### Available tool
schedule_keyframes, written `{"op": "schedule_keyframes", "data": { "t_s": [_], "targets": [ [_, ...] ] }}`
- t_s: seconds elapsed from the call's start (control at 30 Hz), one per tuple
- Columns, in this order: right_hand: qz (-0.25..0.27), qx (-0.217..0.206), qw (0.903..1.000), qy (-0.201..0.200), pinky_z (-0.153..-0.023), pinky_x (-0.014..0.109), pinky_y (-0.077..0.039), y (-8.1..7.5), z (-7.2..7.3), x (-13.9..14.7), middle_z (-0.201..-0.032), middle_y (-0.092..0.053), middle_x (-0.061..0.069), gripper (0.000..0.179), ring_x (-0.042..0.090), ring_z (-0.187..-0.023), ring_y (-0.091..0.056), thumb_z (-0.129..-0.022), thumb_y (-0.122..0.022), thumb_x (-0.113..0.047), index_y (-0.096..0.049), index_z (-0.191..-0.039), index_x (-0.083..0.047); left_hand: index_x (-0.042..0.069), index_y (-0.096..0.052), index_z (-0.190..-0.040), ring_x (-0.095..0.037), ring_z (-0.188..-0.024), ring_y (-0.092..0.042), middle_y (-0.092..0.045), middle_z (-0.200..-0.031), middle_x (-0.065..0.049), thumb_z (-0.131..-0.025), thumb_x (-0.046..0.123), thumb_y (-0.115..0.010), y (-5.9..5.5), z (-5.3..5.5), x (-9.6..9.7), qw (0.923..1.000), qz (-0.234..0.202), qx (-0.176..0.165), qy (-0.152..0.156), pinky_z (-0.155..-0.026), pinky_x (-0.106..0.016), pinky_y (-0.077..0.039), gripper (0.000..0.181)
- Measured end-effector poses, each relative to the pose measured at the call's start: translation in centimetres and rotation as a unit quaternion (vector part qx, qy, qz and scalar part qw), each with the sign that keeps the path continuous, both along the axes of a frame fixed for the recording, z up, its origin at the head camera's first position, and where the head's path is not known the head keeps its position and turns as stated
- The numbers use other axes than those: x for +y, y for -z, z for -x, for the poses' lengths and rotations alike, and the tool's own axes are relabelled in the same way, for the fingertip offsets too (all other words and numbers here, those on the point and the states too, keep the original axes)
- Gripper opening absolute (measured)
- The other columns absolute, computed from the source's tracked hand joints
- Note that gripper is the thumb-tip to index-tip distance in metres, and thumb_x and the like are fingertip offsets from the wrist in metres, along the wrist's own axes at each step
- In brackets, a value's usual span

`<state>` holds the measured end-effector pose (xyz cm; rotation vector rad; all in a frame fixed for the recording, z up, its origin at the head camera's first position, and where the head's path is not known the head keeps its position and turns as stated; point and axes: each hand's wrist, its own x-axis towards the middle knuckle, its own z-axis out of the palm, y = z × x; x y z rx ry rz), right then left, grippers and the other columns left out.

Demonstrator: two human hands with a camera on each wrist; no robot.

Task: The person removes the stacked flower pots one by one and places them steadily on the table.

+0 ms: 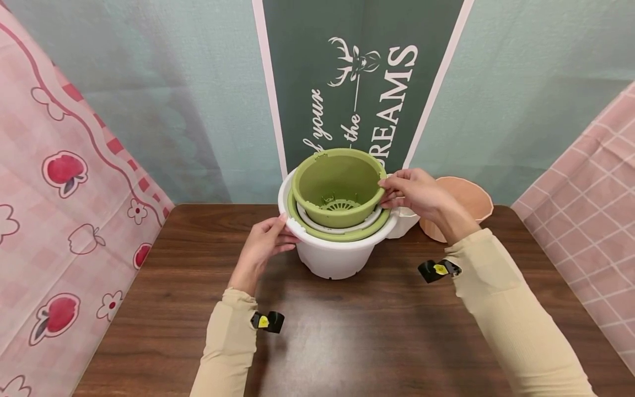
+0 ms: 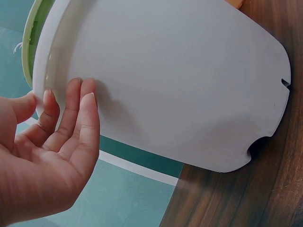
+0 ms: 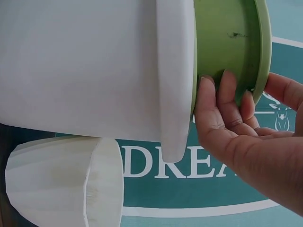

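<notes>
A large white flower pot stands upright on the table, with a green pot and a whitish pot nested inside it. The innermost, smaller green pot sits raised above the other rims and has slots in its base. My left hand pinches the white pot's rim at the left, thumb on top and fingers beneath; the left wrist view shows this hand beside the white wall. At the right, my right hand grips the small green pot's rim. In the right wrist view its fingertips touch the green wall.
A white faceted pot stands close behind the nested stack on the right. Beyond it is an orange-brown pot. The wooden table ends at a printed curtain behind, with pink cloths at both sides.
</notes>
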<state>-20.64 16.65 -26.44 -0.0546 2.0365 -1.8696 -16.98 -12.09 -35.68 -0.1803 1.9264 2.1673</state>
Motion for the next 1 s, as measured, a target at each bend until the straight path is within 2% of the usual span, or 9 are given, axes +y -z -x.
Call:
{"op": "schedule_keyframes", "data": {
  "t_s": [0.23, 0.37, 0.77, 1.0],
  "targets": [
    [-0.009, 0.001, 0.9999, -0.008, -0.072, 0.027, -0.054, -0.10, 0.13, -0.04, -0.074, -0.060, 0.008, 0.022, 0.014, -0.069, -0.061, -0.093, -0.046, -0.004, -0.044, -0.104, 0.015, -0.006, -0.054, -0.104, -0.015, -0.072, -0.065, -0.063, -0.076, -0.006, -0.098, 0.026, -0.045, -0.08, 0.10, -0.02, 1.0000, 0.001, -0.001, 0.000, -0.067, -0.028, -0.055, 0.033],
    [-0.011, 0.001, 0.9999, -0.013, -0.072, 0.027, -0.054, -0.11, 0.21, -0.03, -0.074, -0.060, 0.008, 0.023, 0.014, -0.069, -0.061, -0.093, -0.045, -0.004, -0.043, -0.105, 0.016, -0.006, -0.054, -0.104, -0.015, -0.072, -0.065, -0.063, -0.076, -0.006, -0.097, 0.026, -0.045, -0.13, 0.12, 0.01, 1.0000, 0.003, -0.001, -0.001, -0.067, -0.028, -0.055, 0.033],
    [-0.005, 0.023, 0.9995, -0.023, -0.073, 0.028, -0.054, -0.14, 0.19, 0.05, -0.075, -0.060, 0.008, 0.022, 0.015, -0.069, -0.061, -0.093, -0.045, -0.003, -0.044, -0.103, 0.016, -0.005, -0.055, -0.101, -0.015, -0.072, -0.064, -0.063, -0.077, -0.006, -0.097, 0.026, -0.045, -0.02, 0.06, 0.05, 1.0000, 0.007, -0.001, -0.004, -0.068, -0.029, -0.055, 0.033],
    [0.016, 0.037, 0.9990, -0.018, -0.073, 0.029, -0.054, -0.25, 0.25, 0.19, -0.075, -0.061, 0.008, 0.010, 0.016, -0.069, -0.061, -0.093, -0.046, -0.002, -0.052, -0.090, 0.006, -0.005, -0.055, -0.099, -0.015, -0.071, -0.064, -0.062, -0.076, -0.006, -0.097, 0.025, -0.045, 0.02, 0.00, 0.10, 1.0000, 0.002, -0.001, -0.006, -0.067, -0.028, -0.055, 0.031]
  ]
}}
